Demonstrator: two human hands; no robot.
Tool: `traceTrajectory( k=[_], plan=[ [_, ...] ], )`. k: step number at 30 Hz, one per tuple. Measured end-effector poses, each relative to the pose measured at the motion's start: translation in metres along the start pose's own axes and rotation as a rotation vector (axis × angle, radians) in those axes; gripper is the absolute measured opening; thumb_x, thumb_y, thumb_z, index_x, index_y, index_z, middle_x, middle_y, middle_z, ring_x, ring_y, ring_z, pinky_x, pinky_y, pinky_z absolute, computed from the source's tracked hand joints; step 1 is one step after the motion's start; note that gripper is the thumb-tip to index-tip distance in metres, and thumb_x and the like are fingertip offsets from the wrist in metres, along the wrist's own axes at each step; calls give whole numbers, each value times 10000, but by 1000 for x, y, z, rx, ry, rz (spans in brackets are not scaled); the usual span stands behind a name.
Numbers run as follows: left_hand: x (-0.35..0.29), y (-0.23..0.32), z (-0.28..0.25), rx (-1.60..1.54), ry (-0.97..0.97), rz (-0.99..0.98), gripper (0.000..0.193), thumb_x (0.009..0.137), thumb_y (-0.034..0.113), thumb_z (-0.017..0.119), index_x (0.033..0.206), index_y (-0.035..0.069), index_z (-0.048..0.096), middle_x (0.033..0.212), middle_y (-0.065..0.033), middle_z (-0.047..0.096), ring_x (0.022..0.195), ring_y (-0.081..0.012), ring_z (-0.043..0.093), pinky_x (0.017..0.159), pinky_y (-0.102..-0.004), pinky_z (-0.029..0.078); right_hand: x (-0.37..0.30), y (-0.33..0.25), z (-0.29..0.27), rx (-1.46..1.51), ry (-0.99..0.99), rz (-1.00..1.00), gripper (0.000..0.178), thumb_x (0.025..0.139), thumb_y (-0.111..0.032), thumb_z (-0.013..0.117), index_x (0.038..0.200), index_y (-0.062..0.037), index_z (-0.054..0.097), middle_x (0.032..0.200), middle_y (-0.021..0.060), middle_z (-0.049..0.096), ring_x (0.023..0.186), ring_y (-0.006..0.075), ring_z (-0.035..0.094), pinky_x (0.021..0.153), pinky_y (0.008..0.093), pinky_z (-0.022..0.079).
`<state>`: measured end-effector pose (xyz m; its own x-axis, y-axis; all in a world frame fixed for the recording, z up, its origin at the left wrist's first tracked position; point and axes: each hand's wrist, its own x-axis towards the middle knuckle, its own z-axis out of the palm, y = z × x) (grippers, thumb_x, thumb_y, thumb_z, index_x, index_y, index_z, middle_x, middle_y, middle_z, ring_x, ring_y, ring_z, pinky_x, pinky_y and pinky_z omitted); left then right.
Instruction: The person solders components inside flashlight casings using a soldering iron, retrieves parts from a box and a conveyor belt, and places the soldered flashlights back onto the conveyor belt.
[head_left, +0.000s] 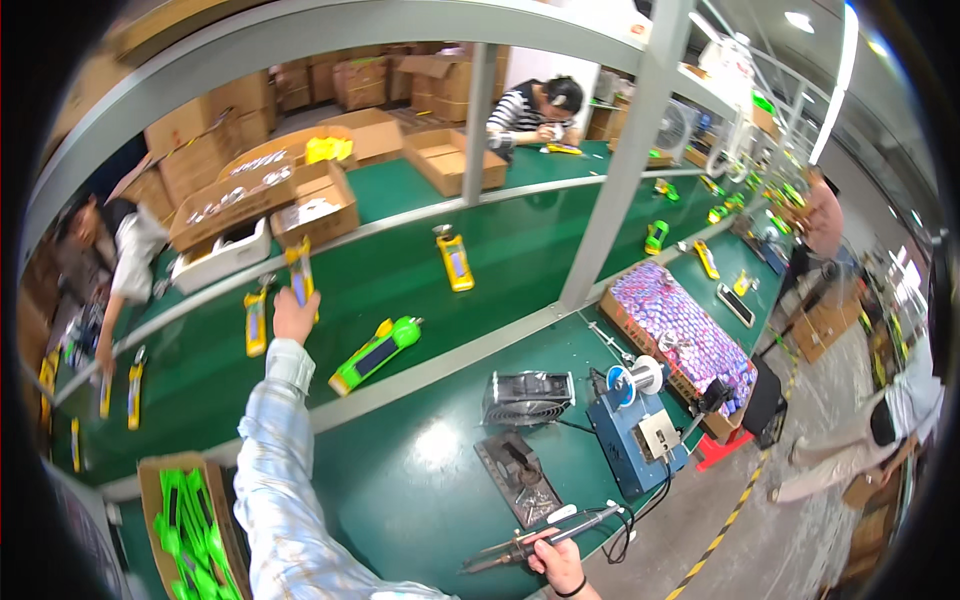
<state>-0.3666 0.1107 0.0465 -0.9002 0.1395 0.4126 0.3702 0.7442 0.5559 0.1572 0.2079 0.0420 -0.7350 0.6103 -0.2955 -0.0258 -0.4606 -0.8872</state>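
My left hand [295, 314] reaches over the green conveyor belt [380, 270], its fingers round a yellow handheld device [299, 262] with a pale panel. Beside it lies a similar yellow device [255, 322]. A bright green device with a dark panel [376, 355] rests on the belt to the right of my left hand. Low in the view, my right hand [557, 566] is closed on a soldering iron [535, 545] above the green bench; a second thin tool seems to lie alongside it, too unclear to name.
On the bench stand a small black fan [528, 398], a dark metal tray [518, 480], a blue soldering station [630, 440] with a solder spool [635, 378], and a carton of small parts [690, 340]. A box of green casings [190, 525] sits left. Metal posts [630, 160] rise between bench and belt. Co-workers sit beyond.
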Motion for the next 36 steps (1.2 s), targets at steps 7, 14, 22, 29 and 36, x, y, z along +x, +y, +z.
traceTrajectory(
  k=[7,14,22,29,36],
  plan=[
    [-178,69,-172,-232,-377,351,513,602,357,671,967,15,558,885,-149,547,810,-281,545,714,-349,439,-36,7,-42,-181,-179,-66,205,825,-213,493,851,-10,503,773,109,558,495,103,459,417,206,374],
    [-366,19,-182,-166,-674,475,429,600,289,634,970,86,559,786,-90,495,795,-270,512,672,-375,397,-56,-2,-55,-93,-123,-460,337,828,-353,473,823,-18,429,823,75,479,663,114,496,457,192,390],
    [-416,13,-191,-99,-664,538,454,669,262,641,1087,113,541,886,-39,535,844,-193,501,828,-324,302,-73,-16,-27,-41,-89,-483,281,856,-298,458,868,-18,451,615,45,458,435,64,376,362,162,279],
    [-426,43,-167,-439,-522,194,179,747,294,594,793,137,665,781,15,603,864,-139,491,870,-346,218,-70,-9,-22,-56,-240,-394,255,847,-254,505,879,-3,476,651,68,519,470,87,456,385,178,337],
    [-422,45,-163,-396,-575,264,124,737,265,620,717,144,637,883,50,597,930,-132,463,873,-348,213,-58,2,-22,-94,-202,-293,236,848,-238,500,884,-6,476,624,51,501,459,71,430,380,173,313]
  ],
)
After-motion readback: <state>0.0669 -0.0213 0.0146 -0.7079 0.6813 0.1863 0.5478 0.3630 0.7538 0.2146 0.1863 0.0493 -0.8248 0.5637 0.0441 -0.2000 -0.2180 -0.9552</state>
